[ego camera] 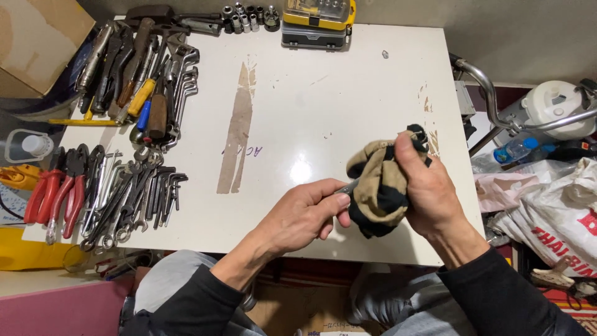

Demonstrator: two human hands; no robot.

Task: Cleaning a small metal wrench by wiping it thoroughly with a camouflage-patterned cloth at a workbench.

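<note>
The right hand (pixel 429 193) bunches a tan-and-black rag (pixel 379 186) around a metal tool (pixel 346 186) pinched by the left hand (pixel 305 218).

Metal tool mostly hidden, edges cropped

Only a short silver stub of the metal tool (pixel 346 186) shows between the left hand (pixel 305 218) and the tan-and-black rag (pixel 379 186); the rest lies under the rag in the right hand (pixel 429 193), so its kind cannot be told. The yellow case (pixel 318 12) on the bench (pixel 323 93) is cut by the top edge, the cardboard box (pixel 37 34) by the left.
</note>
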